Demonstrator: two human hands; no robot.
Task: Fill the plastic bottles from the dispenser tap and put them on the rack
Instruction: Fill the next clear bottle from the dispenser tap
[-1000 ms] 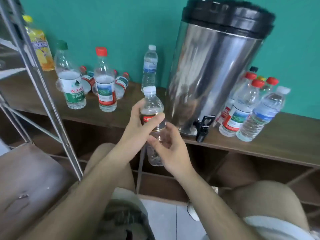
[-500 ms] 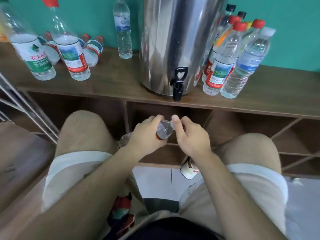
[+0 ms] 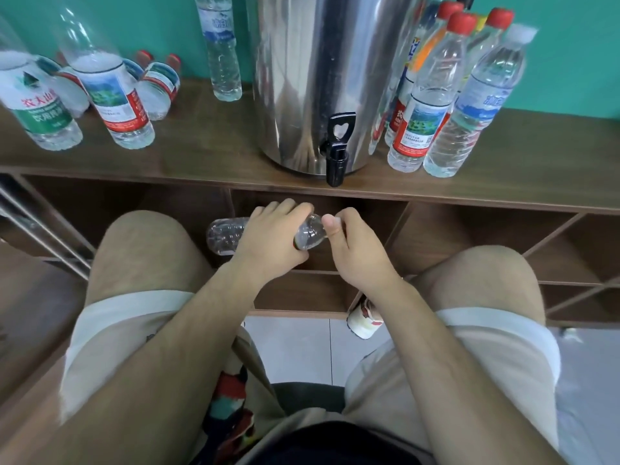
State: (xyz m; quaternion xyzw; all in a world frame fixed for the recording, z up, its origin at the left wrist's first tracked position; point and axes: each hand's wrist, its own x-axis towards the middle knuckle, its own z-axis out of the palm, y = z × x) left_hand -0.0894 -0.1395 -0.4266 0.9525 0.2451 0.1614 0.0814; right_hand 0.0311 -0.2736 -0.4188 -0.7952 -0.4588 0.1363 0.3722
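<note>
A clear plastic bottle [image 3: 224, 234] lies sideways between my knees, its base to the left and its neck to the right. My left hand [image 3: 273, 236] grips its middle over the red label. My right hand [image 3: 352, 243] is curled around the cap at the neck, thumb on top; the cap itself is hidden by the fingers. Directly above, the steel dispenser [image 3: 322, 78] stands on the wooden shelf [image 3: 208, 159], its black tap [image 3: 338, 149] hanging over the shelf edge.
Several capped bottles [image 3: 436, 105] stand right of the dispenser, and others [image 3: 110, 95] stand or lie at the left. Metal rack bars [image 3: 40, 229] run along the left edge. Open cubbies sit under the shelf. A small cup [image 3: 364, 318] lies on the floor tiles.
The bottle went from upright at chest height down to a sideways position between my knees. My right hand shifted from the bottle's body to its cap. The view tilted down.
</note>
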